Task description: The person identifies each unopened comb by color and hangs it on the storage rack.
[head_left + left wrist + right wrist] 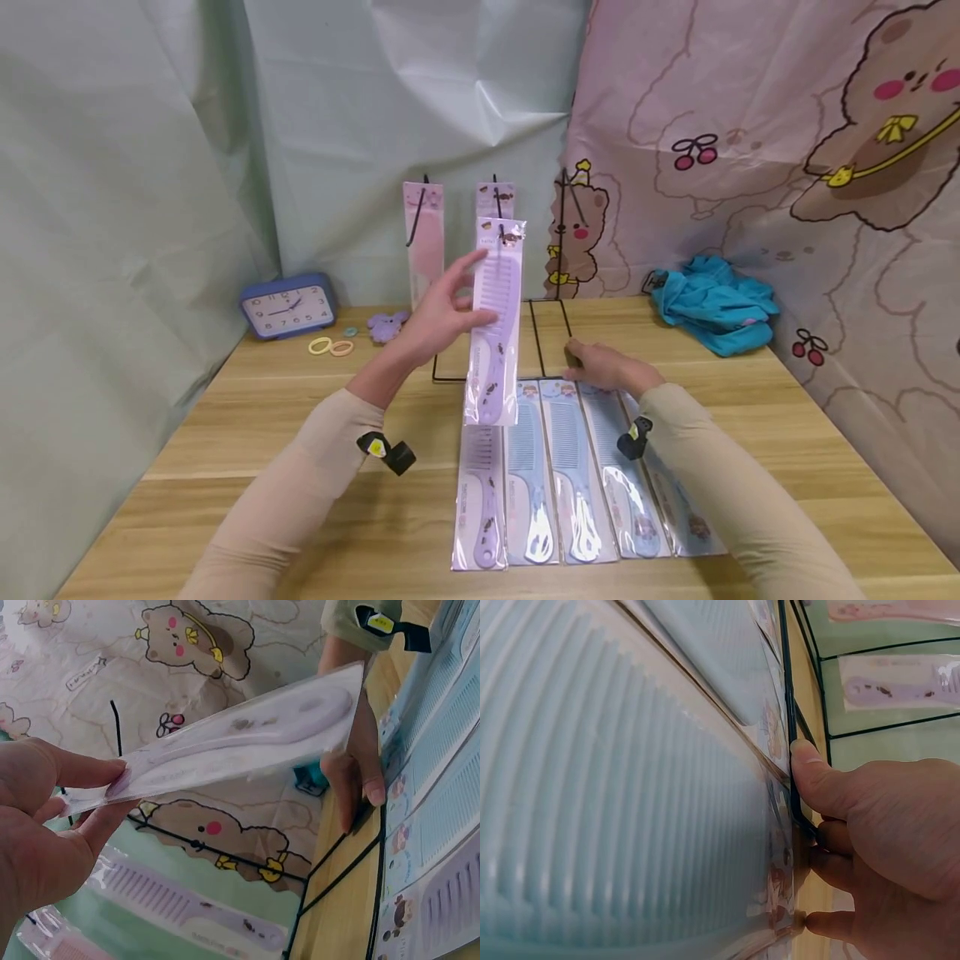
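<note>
Your left hand pinches the purple plastic comb in clear-fronted packaging, upright at the middle hook of the black wire rack; your right hand grips its front base corner, beside flat light-blue packaged combs.

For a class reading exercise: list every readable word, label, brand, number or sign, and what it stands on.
"9", "10", "11", "2", "3": blue clock; other numerals too small to trust.
Purple comb pack in the left hand: lettering too blurred to read.
Blue comb packs: any lettering too small to read.
Bear-print backdrop: boxed lettering, blurred.
Yellow wrist tags: mark unreadable.
</note>
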Tool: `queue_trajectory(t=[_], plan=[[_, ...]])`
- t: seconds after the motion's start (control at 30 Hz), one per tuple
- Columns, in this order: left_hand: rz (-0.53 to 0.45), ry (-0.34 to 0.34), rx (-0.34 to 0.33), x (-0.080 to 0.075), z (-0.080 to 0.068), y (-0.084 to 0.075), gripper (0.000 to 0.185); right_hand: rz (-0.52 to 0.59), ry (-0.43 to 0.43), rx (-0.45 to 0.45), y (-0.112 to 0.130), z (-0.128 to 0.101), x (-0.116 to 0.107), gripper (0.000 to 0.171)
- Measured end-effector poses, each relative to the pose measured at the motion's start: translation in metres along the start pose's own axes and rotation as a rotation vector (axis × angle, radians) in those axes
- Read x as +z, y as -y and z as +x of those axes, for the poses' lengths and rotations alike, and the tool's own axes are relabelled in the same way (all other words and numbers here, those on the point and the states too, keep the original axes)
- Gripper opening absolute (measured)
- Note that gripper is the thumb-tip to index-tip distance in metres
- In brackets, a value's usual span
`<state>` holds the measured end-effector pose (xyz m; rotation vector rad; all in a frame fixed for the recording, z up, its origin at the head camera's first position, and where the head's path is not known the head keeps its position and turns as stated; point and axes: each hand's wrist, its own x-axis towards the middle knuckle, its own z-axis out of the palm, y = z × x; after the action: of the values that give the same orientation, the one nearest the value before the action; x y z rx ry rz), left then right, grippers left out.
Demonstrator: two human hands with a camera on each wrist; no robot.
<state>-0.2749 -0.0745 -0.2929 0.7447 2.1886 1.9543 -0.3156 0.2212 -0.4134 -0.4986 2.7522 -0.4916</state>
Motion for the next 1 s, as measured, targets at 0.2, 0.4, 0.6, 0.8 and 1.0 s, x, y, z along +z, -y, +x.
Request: queue_trajectory(t=[0.2, 0.4, 0.6, 0.8, 1.0], plan=[[0.026, -0.047, -0.028, -0.003, 0.02, 0.003, 0.094, -0.006, -0.004, 0.016, 0.001, -0.001, 0.0, 0.064], [0.044, -0.08, -0.035, -0.005, 0.045, 0.005, 0.094, -0.009, -0.009, 0.002, 0.001, -0.003, -0.001, 0.062], [0.115, -0.134, -0.037, -0.009, 0.065, 0.013, 0.094, -0.013, -0.009, -0.008, 0.0, -0.002, -0.001, 0.063], [0.224, -0.177, -0.028, -0.013, 0.078, 0.023, 0.094, -0.012, -0.017, -0.012, 0.0, -0.001, 0.001, 0.063], [0.252, -0.192, -0.034, -0.013, 0.086, 0.022, 0.093, -0.004, -0.016, -0.009, 0.001, -0.002, 0.001, 0.064]])
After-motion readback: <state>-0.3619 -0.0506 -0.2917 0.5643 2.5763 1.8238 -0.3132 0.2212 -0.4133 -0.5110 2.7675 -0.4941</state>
